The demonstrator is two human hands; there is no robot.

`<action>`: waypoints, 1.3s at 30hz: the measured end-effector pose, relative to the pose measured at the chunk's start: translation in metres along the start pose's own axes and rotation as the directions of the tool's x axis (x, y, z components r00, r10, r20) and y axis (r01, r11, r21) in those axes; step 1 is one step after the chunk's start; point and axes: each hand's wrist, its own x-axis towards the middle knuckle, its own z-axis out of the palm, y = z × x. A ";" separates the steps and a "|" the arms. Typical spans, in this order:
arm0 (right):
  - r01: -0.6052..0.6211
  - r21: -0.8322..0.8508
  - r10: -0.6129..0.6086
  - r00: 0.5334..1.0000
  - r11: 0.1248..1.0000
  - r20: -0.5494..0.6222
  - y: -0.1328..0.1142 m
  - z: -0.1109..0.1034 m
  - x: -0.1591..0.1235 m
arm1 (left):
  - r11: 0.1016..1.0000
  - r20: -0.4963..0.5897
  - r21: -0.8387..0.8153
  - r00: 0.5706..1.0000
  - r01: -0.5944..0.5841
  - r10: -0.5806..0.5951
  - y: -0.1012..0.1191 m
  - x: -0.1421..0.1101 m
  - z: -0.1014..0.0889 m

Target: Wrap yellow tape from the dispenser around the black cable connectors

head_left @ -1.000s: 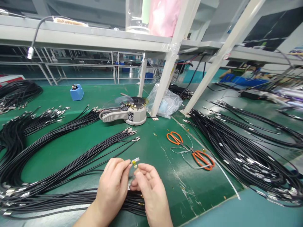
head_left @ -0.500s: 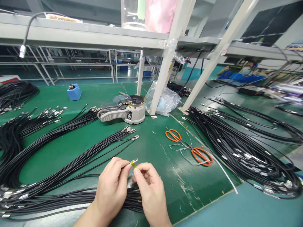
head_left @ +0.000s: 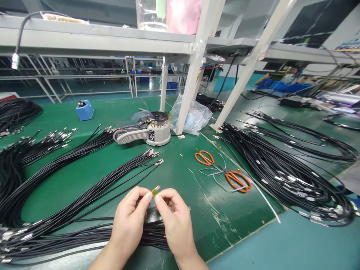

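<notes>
Between my hands is a small metal cable connector (head_left: pixel 158 188) with a strip of yellow tape (head_left: pixel 154 192) around its lower part. My left hand (head_left: pixel 131 215) pinches the cable end just below the tape; most of the cable is hidden by the fingers. My right hand (head_left: pixel 176 221) is closed at the tape, thumb and forefinger pressed together on it. Under both wrists lies a bundle of black cables (head_left: pixel 153 236). Beyond my left hand another cable bundle (head_left: pixel 112 182) stretches across the green table, its metal ends pointing away from me.
A round tape dispenser (head_left: pixel 159 131) stands behind my hands. Two orange-handled scissors (head_left: pixel 205 158) lie to the right with pale string. Coiled black cables (head_left: pixel 281 176) cover the right side. A blue holder (head_left: pixel 84 111) sits at the back left, and white posts (head_left: pixel 189 86) rise from the table.
My right thumb and fingertips have come nearer the connector, and the loose length of yellow tape now looks shorter and closer around it. The view has shifted slightly.
</notes>
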 end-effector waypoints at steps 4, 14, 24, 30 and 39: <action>-0.014 0.016 0.014 1.000 1.000 -0.005 -0.001 0.001 0.001 | 0.989 0.019 -0.115 0.996 0.094 -0.092 0.003 0.001 0.001; -0.052 0.081 0.050 0.998 0.995 0.031 -0.002 0.002 0.003 | 0.957 0.120 -0.250 0.986 0.145 -0.118 0.001 0.004 -0.003; -0.074 0.137 0.064 0.995 0.988 0.074 -0.010 -0.001 0.003 | 0.960 0.234 -0.250 0.970 0.129 -0.070 0.003 0.007 -0.008; -0.072 0.146 0.050 0.988 0.987 0.149 -0.004 -0.005 0.003 | 0.934 0.416 -0.291 0.907 0.209 -0.073 0.001 0.013 -0.017; -0.189 0.158 0.131 0.939 0.969 0.317 -0.003 -0.013 0.003 | 0.873 0.590 -0.317 0.798 0.371 -0.125 0.004 0.018 -0.027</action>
